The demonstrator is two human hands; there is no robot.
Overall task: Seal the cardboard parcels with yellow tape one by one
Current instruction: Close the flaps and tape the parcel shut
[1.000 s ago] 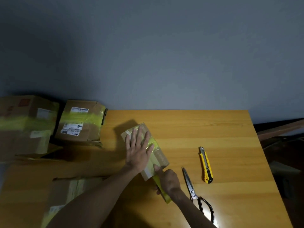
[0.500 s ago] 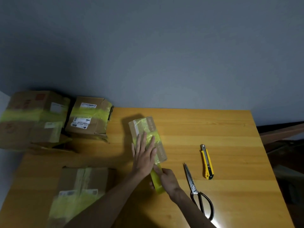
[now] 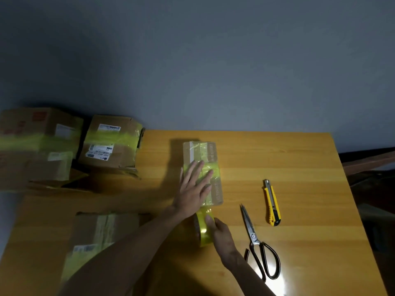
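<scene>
Working on the small parcel point(image 3: 201, 154), lying flat at mid-desk with its long side running away from the camera. Noted left hand point(image 3: 192, 189) spread flat, fingers straight, pressing down on the parcel top over a yellow strip point(image 3: 214, 170) laid across the lid. Noted right hand point(image 3: 222, 233) curled round the tape roll point(image 3: 203, 229), held on edge just off the parcel's near end; tape apparently running from roll up onto the box, exact join hidden under the left palm. Judged mid-seal: strip laid and under smoothing, not yet cut from the roll. Scissors point(image 3: 256, 242) and yellow utility knife point(image 3: 271, 202) lying untouched on the desk point(image 3: 299, 159) to the right, near enough for the cut. Counted three others: large parcel point(image 3: 36, 146) and medium parcel point(image 3: 111, 144) at the far left, at or just past the desk edge, each banded in yellow tape, so taken as done; third parcel point(image 3: 96, 236) at the near left on the desk, yellowish tape down its top, probably done too, though blurred. Remaining, as far as can be told: cut the tape, press down the loose end, perhaps tape the underside (not visible), then set this one with the rest. No unsealed parcel seen in view.
</scene>
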